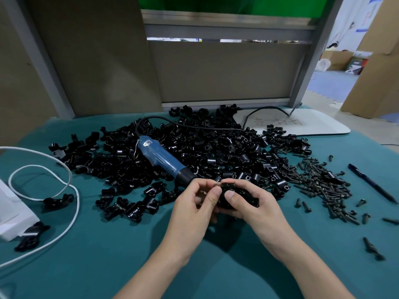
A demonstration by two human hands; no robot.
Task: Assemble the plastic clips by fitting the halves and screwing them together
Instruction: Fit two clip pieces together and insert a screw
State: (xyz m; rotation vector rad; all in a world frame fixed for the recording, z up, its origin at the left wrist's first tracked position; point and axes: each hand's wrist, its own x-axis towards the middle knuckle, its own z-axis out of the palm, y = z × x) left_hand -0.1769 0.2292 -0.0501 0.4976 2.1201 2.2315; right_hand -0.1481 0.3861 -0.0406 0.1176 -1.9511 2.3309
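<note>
Hands held together: a black clip (235, 196) is gripped by the left hand (194, 203) and right hand (257, 206) above the bench (108, 255), beside a blue screwdriver (159, 158) whose label cannot be read.

Small assembly workshop: bench (108, 255) w/ heap of black clip halves (205, 147), screws (319, 182), elec. screwdriver (159, 158), cardboard boxes (336, 59) behind.

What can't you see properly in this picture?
All from the head view:
- The clip: the left hand and right hand hold it and cover most of it, so whether its halves are joined is unclear.
- The screwdriver tip: hidden behind the left hand.
- The white object at the left: cut off by the picture edge.
- The scribbles on the white board: too small to read.
</note>
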